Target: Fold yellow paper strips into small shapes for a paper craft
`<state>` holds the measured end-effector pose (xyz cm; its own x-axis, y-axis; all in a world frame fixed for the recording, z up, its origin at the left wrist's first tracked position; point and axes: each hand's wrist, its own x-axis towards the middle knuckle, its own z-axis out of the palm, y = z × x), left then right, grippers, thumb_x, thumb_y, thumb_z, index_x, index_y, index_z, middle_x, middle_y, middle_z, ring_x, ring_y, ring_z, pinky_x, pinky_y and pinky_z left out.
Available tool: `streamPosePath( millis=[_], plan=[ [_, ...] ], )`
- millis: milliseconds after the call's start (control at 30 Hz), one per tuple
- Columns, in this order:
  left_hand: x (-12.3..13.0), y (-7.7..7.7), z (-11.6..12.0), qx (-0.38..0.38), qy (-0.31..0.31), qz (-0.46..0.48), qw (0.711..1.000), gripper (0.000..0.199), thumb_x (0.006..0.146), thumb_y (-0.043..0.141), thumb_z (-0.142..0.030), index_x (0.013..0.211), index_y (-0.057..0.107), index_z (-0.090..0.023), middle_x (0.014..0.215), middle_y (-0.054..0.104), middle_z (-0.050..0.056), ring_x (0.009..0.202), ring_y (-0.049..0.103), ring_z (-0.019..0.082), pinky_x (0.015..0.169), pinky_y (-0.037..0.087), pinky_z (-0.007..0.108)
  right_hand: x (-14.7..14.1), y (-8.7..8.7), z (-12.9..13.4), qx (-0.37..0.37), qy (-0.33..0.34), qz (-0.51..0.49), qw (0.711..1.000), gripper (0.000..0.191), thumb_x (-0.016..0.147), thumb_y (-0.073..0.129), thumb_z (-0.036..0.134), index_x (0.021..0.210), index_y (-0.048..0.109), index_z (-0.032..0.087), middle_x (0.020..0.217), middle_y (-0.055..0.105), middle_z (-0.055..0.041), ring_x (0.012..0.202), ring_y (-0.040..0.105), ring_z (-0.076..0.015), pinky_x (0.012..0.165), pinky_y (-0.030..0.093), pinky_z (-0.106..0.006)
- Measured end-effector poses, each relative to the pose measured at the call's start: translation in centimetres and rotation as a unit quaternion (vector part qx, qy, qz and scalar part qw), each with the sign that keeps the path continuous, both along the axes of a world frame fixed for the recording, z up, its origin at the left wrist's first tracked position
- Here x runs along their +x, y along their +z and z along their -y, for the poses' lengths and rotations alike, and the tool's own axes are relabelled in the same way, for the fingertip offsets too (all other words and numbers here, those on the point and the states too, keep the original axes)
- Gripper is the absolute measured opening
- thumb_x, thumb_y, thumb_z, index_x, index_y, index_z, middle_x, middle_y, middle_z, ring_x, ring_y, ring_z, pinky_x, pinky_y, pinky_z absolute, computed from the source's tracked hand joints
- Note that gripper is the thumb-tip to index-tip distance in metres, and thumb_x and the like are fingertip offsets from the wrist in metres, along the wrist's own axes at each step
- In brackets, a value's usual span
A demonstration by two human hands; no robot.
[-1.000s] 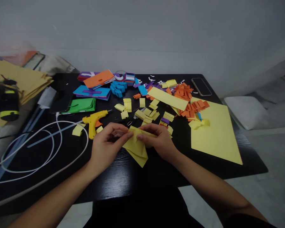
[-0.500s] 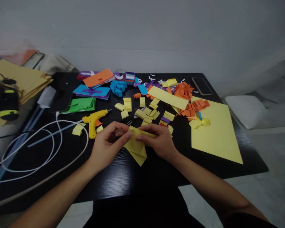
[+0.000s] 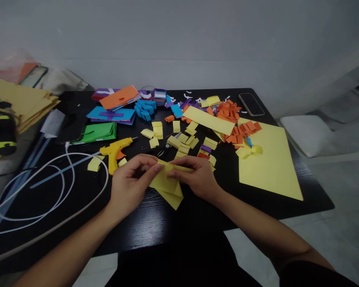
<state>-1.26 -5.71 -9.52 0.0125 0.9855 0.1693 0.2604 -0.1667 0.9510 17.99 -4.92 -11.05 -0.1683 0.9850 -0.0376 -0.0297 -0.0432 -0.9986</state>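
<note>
While the table (image 3: 203, 215) bears the sheet (image 3: 269, 171) at the right, perhaps set aside for elbow room, the left hand (image 3: 130, 181) and right hand (image 3: 199, 177) pinch the folded paper (image 3: 167, 185) above its near half, probably to keep the creases firm. The glue gun (image 3: 115, 151) and scraps (image 3: 174, 142) lie beyond, likely for reach. Both hands nearly meet, thumbs uppermost, fingers curled.
</note>
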Motion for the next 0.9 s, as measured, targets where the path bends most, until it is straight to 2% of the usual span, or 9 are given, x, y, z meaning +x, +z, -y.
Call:
streamPosePath(
  millis=[167,267,333,433,533,600,667,800,900],
  plan=[
    [-0.6,0.5,-0.6,-0.032,-0.034,0.009,0.999,0.025,0.095,0.062,-0.039,0.085,0.076,-0.021,0.084,0.076,0.004,0.077,0.069,0.019,0.068,0.057,0.029,0.1,0.0,-0.2,-0.067,0.034,-0.073,0.995,0.034,0.074,0.086,0.047,0.099,0.079,0.025,0.092,0.079,-0.0020,0.082,0.073,-0.0185,0.075,0.059,-0.031],
    [-1.0,0.5,-1.1,-0.065,-0.049,0.036,0.996,0.025,0.093,0.065,-0.041,0.086,0.076,-0.020,0.079,0.075,0.004,0.074,0.070,0.020,0.068,0.057,0.030,0.4,-0.1,-0.5,-0.067,0.056,-0.131,0.988,0.043,0.090,0.065,0.061,0.115,0.074,0.027,0.106,0.077,-0.0052,0.094,0.073,-0.0203,0.082,0.059,-0.033],
    [-1.2,0.3,-1.4,-0.079,-0.041,0.048,0.995,0.020,0.085,0.073,-0.039,0.088,0.075,-0.020,0.073,0.073,0.003,0.067,0.068,0.018,0.061,0.055,0.028,0.7,0.0,-0.6,-0.022,0.076,-0.119,0.990,0.053,0.092,0.056,0.069,0.120,0.071,0.027,0.120,0.073,-0.0080,0.106,0.070,-0.0237,0.090,0.058,-0.037],
    [-1.1,-0.1,-1.6,-0.071,-0.024,0.053,0.996,0.021,0.076,0.080,-0.031,0.090,0.071,-0.019,0.066,0.066,-0.001,0.057,0.061,0.013,0.054,0.051,0.023,1.1,0.2,-0.4,0.116,0.080,0.012,0.990,0.064,0.080,0.071,0.072,0.127,0.069,0.029,0.135,0.062,-0.0102,0.121,0.062,-0.0289,0.101,0.053,-0.043],
    [-0.8,-0.4,-1.6,-0.049,-0.023,0.043,0.998,0.021,0.077,0.079,-0.026,0.092,0.065,-0.020,0.064,0.061,-0.004,0.056,0.058,0.011,0.054,0.049,0.021,0.9,0.5,0.2,0.265,0.029,0.161,0.950,0.073,0.064,0.091,0.057,0.127,0.070,0.028,0.135,0.058,-0.0129,0.128,0.055,-0.0334,0.112,0.044,-0.050],
    [-0.7,-0.4,-1.5,-0.039,-0.040,0.038,0.998,0.021,0.081,0.077,-0.027,0.097,0.065,-0.021,0.068,0.063,-0.003,0.057,0.059,0.011,0.054,0.049,0.021,0.6,0.4,0.4,0.290,0.004,0.187,0.938,0.050,0.079,0.082,0.036,0.126,0.069,0.028,0.123,0.063,-0.0112,0.119,0.061,-0.0291,0.106,0.049,-0.047],
    [-0.8,-0.3,-1.5,-0.036,-0.062,0.016,0.997,0.020,0.084,0.074,-0.030,0.101,0.067,-0.022,0.073,0.066,-0.002,0.058,0.060,0.012,0.053,0.048,0.022,0.4,0.1,0.4,0.275,-0.004,0.178,0.945,0.030,0.088,0.068,0.022,0.117,0.072,0.027,0.110,0.068,-0.0091,0.107,0.066,-0.0248,0.096,0.054,-0.042],
    [-1.4,0.1,-1.6,-0.047,-0.116,-0.073,0.989,0.022,0.095,0.060,-0.039,0.099,0.076,-0.023,0.081,0.073,0.002,0.071,0.066,0.018,0.059,0.050,0.026,0.3,-0.1,0.0,0.224,-0.033,0.145,0.963,0.019,0.092,0.060,0.015,0.099,0.075,0.025,0.098,0.075,-0.0056,0.095,0.070,-0.0212,0.088,0.055,-0.037],
    [-1.5,0.2,-1.8,-0.068,-0.109,-0.074,0.989,0.029,0.095,0.060,-0.045,0.093,0.078,-0.023,0.080,0.074,0.002,0.072,0.067,0.019,0.060,0.050,0.027,0.4,-0.1,-0.2,0.195,-0.040,0.113,0.973,0.018,0.087,0.062,0.014,0.092,0.076,0.025,0.095,0.076,-0.0041,0.093,0.070,-0.0211,0.087,0.056,-0.036]
  ],
)
